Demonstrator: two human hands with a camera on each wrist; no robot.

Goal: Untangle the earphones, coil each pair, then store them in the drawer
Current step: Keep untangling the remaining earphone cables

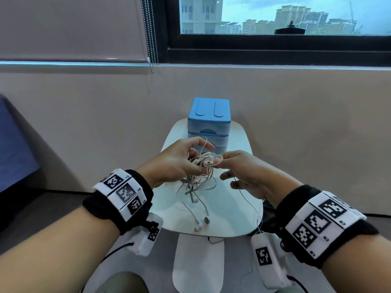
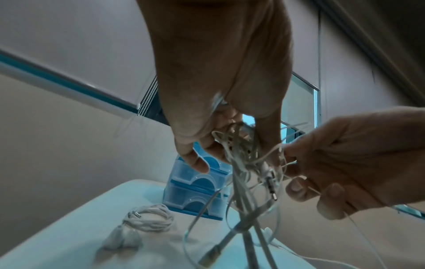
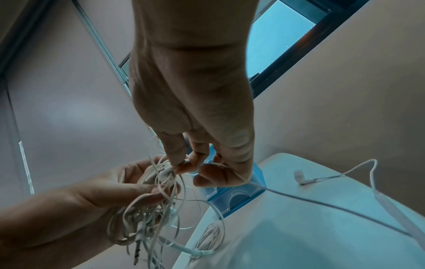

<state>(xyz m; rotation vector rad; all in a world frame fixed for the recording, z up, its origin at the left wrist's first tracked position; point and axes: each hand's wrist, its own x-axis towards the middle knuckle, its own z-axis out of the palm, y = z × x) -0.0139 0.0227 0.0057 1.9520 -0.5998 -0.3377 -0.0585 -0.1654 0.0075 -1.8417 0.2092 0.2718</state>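
Above a small white table (image 1: 232, 216), my left hand (image 1: 198, 159) grips a tangle of pinkish and white earphones (image 1: 203, 163). Loops and a jack plug (image 2: 271, 187) hang below it. My right hand (image 1: 221, 160) pinches a cord at the tangle's right side (image 3: 177, 166), and one thin white cord (image 1: 249, 204) trails from it over the table's right edge. Two white earbuds (image 1: 202, 224) lie on the table near me. A coiled white pair (image 2: 147, 218) lies left of the blue drawer unit (image 1: 208, 121), whose drawers are closed.
The drawer unit stands at the table's far edge against a beige wall. A loose earbud (image 3: 300, 177) with its cord lies on the table's right part. A blue bed (image 1: 12, 144) is at far left. A bead chain (image 1: 151, 39) hangs by the window.
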